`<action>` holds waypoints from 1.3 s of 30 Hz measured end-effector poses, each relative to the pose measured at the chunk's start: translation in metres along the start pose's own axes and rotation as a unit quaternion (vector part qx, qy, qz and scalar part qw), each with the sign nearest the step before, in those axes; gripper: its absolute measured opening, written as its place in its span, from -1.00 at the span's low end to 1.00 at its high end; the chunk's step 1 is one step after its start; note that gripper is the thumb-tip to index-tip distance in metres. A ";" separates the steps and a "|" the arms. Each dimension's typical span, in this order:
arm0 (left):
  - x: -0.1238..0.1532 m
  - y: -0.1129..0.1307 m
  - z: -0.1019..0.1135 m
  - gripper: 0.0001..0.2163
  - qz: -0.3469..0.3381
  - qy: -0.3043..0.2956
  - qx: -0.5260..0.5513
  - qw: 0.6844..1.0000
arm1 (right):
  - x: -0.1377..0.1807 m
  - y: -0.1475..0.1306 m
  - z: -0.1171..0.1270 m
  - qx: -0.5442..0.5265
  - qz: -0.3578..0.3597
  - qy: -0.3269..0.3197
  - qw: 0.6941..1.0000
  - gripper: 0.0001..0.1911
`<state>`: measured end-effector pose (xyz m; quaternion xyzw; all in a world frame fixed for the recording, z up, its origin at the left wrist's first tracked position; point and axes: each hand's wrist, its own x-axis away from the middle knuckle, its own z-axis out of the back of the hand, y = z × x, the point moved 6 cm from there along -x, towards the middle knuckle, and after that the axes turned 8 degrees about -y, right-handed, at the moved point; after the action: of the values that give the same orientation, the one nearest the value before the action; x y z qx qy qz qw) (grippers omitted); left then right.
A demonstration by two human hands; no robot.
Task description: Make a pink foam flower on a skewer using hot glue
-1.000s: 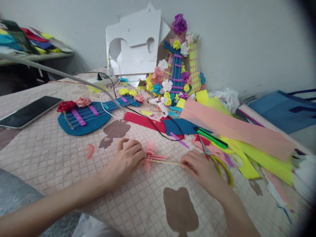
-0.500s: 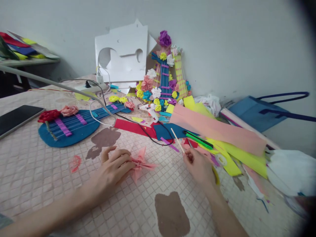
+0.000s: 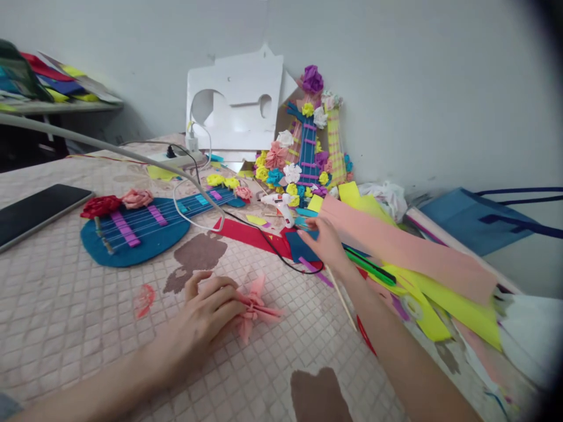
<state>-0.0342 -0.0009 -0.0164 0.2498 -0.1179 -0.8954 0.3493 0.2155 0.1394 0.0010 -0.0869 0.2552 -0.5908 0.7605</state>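
On tablecloth [image 3: 255, 381], folded pink paper [image 3: 254, 306], long axis pointing rightward, left hand [image 3: 210, 310] pinching it, right hand [image 3: 326, 243] spread.

Black cord [image 3: 287, 264], possibly raised, separates open tablecloth [image 3: 303, 328] from glue gun [image 3: 285, 208].

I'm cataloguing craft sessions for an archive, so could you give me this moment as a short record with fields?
Left hand: holds one end of a pink paper flower
Right hand: open, fingertips apart from the white glue gun
Thin stick: beside the right wrist; unclear whether held
Left side: blue guitar-shaped piece, dark-screened phone
Right side: pink sheet, yellow sheet
Back: white cut-out board, upright near the wall
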 end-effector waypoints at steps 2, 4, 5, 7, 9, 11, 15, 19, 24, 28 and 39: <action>-0.001 -0.001 0.000 -0.89 0.002 -0.006 0.004 1.000 | -0.036 0.002 -0.018 -0.007 -0.001 -0.018 1.000 -0.60; -0.003 -0.001 0.000 -0.88 -0.002 -0.011 0.011 1.000 | -0.064 0.004 -0.037 -0.022 -0.006 -0.048 0.999 -0.59; -0.004 -0.001 0.001 -0.88 -0.005 -0.010 0.013 1.000 | -0.074 0.004 -0.045 -0.030 -0.009 -0.063 0.998 -0.61; -0.005 -0.002 0.002 -0.87 -0.006 -0.009 0.015 1.000 | -0.085 0.005 -0.056 -0.046 -0.017 -0.083 0.995 -0.68; -0.005 -0.004 0.002 -0.88 -0.001 -0.017 0.016 1.000 | -0.086 0.003 -0.057 -0.061 -0.024 -0.085 0.994 -0.71; -0.004 -0.005 0.001 -0.88 0.001 -0.025 0.021 0.999 | -0.077 -0.001 -0.046 -0.075 -0.026 -0.070 0.994 -0.72; -0.002 -0.006 -0.002 -0.87 0.001 -0.043 0.034 0.998 | -0.034 -0.012 0.000 -0.154 -0.026 -0.014 0.988 -0.71; 0.000 -0.004 -0.002 -0.82 -0.006 -0.048 0.034 0.998 | 0.029 -0.024 0.031 -0.178 -0.055 -0.074 0.980 -0.72; -0.002 0.000 0.001 -0.72 -0.024 -0.045 0.027 0.998 | 0.095 -0.043 0.053 -0.130 -0.013 -0.117 0.984 -0.78; -0.003 0.000 0.001 -0.76 -0.028 -0.049 0.025 0.998 | 0.126 -0.060 0.046 -0.089 0.058 -0.276 0.955 -0.90; -0.003 0.004 -0.001 -0.73 -0.038 -0.042 0.015 0.998 | 0.146 -0.072 0.026 -0.066 0.101 -0.368 0.922 -0.69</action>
<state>-0.0295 -0.0015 -0.0144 0.2218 -0.1363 -0.9157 0.3061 0.1919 -0.0235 0.0123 -0.3223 0.0032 -0.4187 0.8490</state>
